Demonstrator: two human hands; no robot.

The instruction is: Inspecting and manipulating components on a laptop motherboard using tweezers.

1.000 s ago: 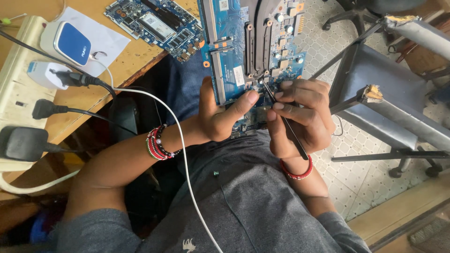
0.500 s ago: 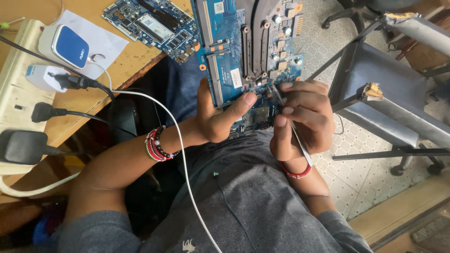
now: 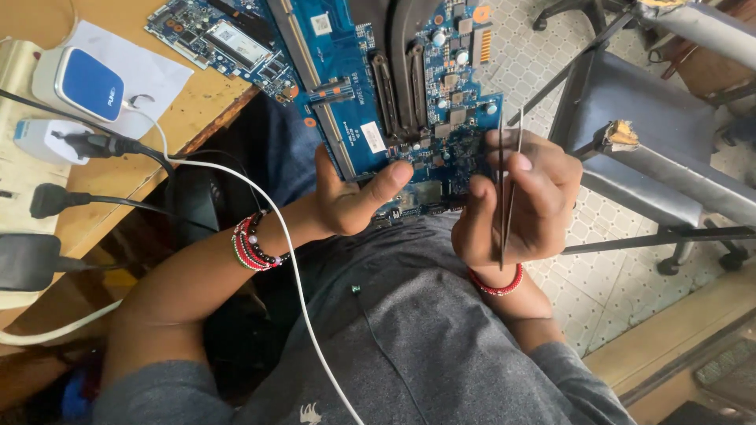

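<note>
My left hand (image 3: 354, 201) grips the lower edge of a blue laptop motherboard (image 3: 394, 86), thumb pressed on its face, holding it up over my lap. My right hand (image 3: 520, 201) holds a pair of metal tweezers (image 3: 508, 181) upright, tips pointing up, just right of the board's lower corner and off its surface. Black heat pipes (image 3: 394, 79) run down the middle of the board. Red bead bracelets sit on both wrists.
A second, smaller circuit board (image 3: 224, 43) lies on the wooden desk (image 3: 177, 118) at upper left. A blue-and-white charger (image 3: 79, 83) and a power strip (image 3: 24, 157) with plugs sit at the left. A white cable (image 3: 291, 267) crosses my lap. A metal chair frame (image 3: 669, 165) stands at right.
My right hand has pulled the tweezers off the board and turned them from slanting down to upright. The board and my left hand sit closer and larger in view.
</note>
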